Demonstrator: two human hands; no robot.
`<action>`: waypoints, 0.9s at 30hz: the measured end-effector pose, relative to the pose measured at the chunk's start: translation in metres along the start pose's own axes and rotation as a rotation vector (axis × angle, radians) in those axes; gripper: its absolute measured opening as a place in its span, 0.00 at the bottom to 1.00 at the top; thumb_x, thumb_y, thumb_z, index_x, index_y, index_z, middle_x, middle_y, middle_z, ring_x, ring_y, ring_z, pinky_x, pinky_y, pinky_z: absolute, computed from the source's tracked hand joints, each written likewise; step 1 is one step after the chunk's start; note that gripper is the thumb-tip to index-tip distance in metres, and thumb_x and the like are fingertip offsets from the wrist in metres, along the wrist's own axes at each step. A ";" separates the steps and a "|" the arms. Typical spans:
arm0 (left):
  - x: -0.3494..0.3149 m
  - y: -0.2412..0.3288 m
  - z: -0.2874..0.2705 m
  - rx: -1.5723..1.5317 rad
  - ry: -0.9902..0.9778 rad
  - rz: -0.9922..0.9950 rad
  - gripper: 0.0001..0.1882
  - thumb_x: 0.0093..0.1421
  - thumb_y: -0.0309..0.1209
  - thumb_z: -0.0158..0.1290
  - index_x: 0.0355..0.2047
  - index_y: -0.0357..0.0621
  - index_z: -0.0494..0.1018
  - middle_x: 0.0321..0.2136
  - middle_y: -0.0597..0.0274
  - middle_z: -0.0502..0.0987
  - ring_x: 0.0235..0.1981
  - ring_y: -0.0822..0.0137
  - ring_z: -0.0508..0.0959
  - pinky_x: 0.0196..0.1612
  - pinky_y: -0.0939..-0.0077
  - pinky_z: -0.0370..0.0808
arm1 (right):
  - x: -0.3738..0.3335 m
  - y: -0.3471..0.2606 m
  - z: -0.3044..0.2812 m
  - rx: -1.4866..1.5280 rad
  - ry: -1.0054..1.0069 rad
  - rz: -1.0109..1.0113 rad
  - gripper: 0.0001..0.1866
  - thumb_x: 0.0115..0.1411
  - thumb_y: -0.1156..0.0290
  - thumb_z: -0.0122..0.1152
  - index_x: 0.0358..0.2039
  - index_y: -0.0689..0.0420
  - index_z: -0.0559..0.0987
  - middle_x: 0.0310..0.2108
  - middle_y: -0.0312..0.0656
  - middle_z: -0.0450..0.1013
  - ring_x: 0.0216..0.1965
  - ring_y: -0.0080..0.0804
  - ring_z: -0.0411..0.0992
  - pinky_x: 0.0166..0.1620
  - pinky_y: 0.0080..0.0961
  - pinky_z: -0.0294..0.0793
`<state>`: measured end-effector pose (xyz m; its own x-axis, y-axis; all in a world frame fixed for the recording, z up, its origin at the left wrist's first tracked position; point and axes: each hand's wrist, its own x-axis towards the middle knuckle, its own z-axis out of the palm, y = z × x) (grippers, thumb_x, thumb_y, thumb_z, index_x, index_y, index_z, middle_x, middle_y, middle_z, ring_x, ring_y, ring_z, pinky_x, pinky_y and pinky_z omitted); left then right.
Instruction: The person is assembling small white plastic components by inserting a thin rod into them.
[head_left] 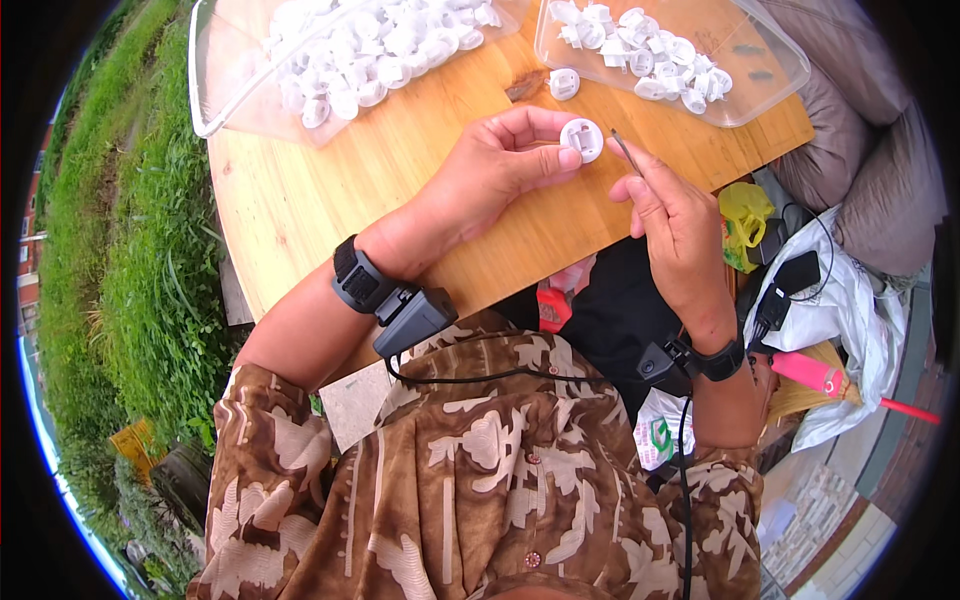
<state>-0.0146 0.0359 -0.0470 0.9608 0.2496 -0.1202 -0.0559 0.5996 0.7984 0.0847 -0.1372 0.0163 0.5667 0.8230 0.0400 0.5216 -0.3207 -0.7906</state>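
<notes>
"Counter (330, 205) first, pale wood across the scene. What does it carry?"

"Two clear tubs: the larger tub (235, 70) at far left, heaped with white pieces (380, 60), and the smaller tub (765, 85) at far right, holding fewer."

"And nearer?"

"The left hand (485, 165) is over the counter, with the right hand (675, 215) facing it from the right. A loose white piece (564, 84) lies just beyond them, near the smaller tub."

"How would you work this?"

"I'd let the left hand be the steady clamp and leave fine movement to the right, bringing the tip in slowly, lightly and square; a sideways push could probably twist the part loose."

"How are the fingers set?"

"The left ones make a narrow pinch, thumb and forefinger on the edge of a white disc (582, 138), which sits between the hands, slotted face up. The right ones are closed round a thin dark tool (627, 152), its tip just beside the disc, seemingly not touching. What kind of tool, I can't tell."
</notes>
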 end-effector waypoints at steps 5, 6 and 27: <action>0.000 0.000 0.001 0.048 -0.004 0.024 0.13 0.59 0.23 0.54 0.45 0.38 0.72 0.41 0.63 0.77 0.44 0.72 0.76 0.49 0.80 0.75 | 0.001 0.011 0.009 -0.090 0.134 -0.150 0.21 0.56 0.84 0.50 0.50 0.55 0.75 0.29 0.50 0.75 0.25 0.38 0.73 0.31 0.27 0.72; 0.000 0.000 0.001 0.065 -0.004 0.036 0.13 0.59 0.23 0.55 0.45 0.38 0.72 0.41 0.63 0.77 0.44 0.72 0.76 0.49 0.80 0.75 | 0.001 0.013 0.011 -0.100 0.211 -0.277 0.23 0.55 0.85 0.50 0.51 0.54 0.75 0.29 0.49 0.74 0.25 0.38 0.72 0.31 0.28 0.71; -0.001 0.000 0.004 0.133 0.006 0.080 0.14 0.56 0.21 0.57 0.44 0.37 0.72 0.39 0.62 0.77 0.42 0.74 0.76 0.49 0.80 0.74 | -0.002 0.013 0.020 -0.242 0.249 -0.276 0.22 0.54 0.88 0.49 0.48 0.55 0.77 0.30 0.45 0.77 0.25 0.27 0.75 0.26 0.20 0.72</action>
<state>-0.0146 0.0328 -0.0441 0.9530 0.2976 -0.0566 -0.0952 0.4715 0.8767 0.0776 -0.1340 -0.0065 0.5061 0.7645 0.3993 0.7924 -0.2294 -0.5652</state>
